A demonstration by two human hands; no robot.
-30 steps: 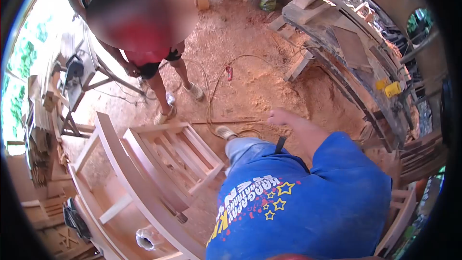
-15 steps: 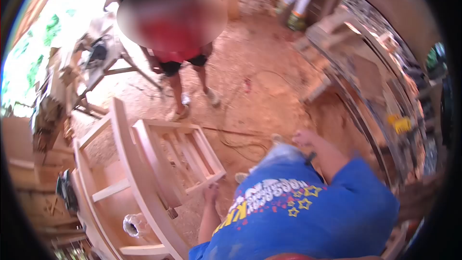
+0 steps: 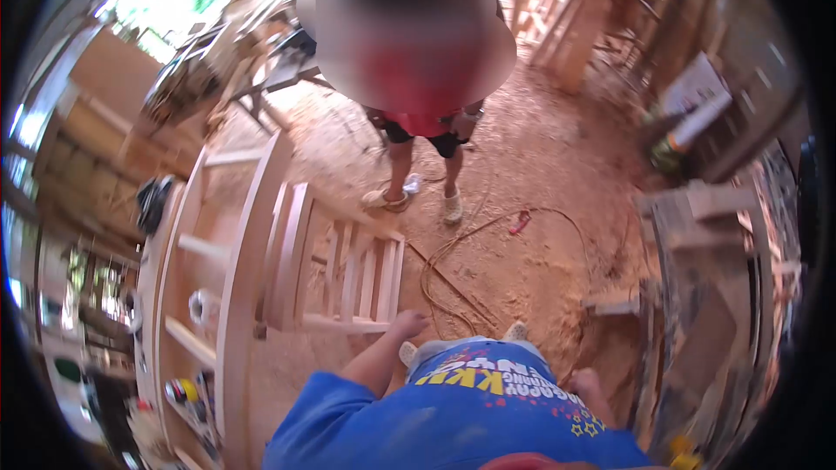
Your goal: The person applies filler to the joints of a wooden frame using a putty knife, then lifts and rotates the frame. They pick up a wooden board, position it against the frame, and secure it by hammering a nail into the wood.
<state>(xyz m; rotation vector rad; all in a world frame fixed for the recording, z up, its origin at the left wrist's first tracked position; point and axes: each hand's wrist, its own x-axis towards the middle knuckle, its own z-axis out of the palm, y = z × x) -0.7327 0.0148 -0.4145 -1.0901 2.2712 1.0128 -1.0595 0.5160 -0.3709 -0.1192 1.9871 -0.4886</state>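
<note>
My left hand (image 3: 409,324) is just off the near corner of a slatted wooden frame (image 3: 348,324), its fingers loosely apart with nothing visible in them. Low at my right side is my right hand (image 3: 585,382), small and blurred, so its fingers cannot be made out. Left of the slatted frame stands a larger pale wooden frame (image 3: 241,283) with crosspieces. A roll of clear wrap (image 3: 205,306) lies inside it.
Another person (image 3: 427,122) stands ahead on the sawdust-covered floor (image 3: 557,165). A cable (image 3: 424,283) loops across the floor, near a small red object (image 3: 520,223). A worn wooden bench (image 3: 705,252) stands at the right, with stacked boards (image 3: 187,87) at the back left.
The view has turned, so the other person and the slatted frame appear further right. My left hand is now apart from the frame's corner. My right hand appears lower, beside my body.
</note>
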